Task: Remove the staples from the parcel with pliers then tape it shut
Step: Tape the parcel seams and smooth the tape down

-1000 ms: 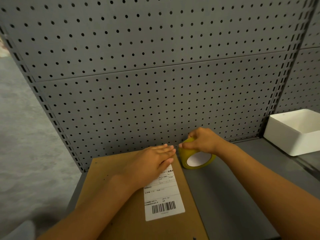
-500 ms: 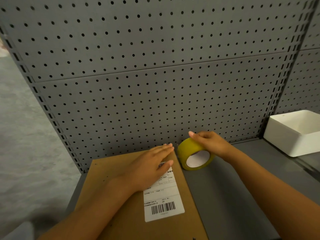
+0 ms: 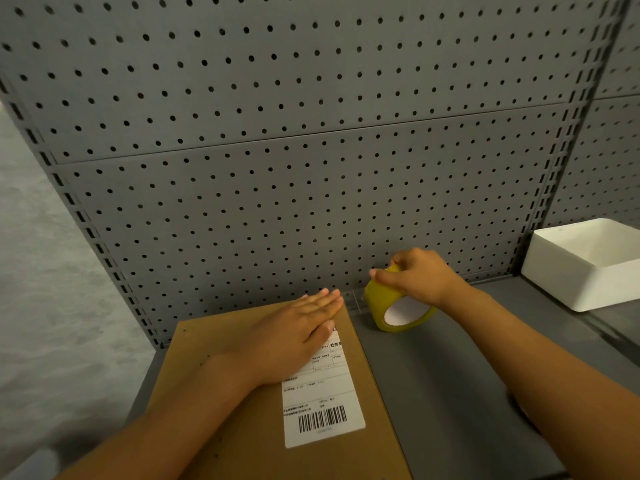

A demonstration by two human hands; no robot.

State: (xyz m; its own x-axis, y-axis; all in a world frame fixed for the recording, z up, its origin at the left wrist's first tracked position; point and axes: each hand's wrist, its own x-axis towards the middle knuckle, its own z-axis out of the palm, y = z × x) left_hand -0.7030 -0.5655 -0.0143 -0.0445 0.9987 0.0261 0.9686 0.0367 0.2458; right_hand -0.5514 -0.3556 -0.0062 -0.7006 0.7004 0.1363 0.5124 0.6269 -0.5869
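Parcel (image 3: 242, 403): a flat brown carton laid on the grey table (image 3: 450, 393), its far edge near the pegboard (image 3: 311, 168); a white label (image 3: 322, 403) with a barcode is stuck on its right side.
Left hand (image 3: 294, 337): laid flat on the parcel's far end, fingers straight and together, partly over the label's top.
Tape (image 3: 394, 306): a yellow roll stood on edge on the table, just right of the parcel's far corner.
Right hand (image 3: 419, 275): curled over the top of the tape, which is gripped.
Bin (image 3: 585, 265): white, at the far right of the table.
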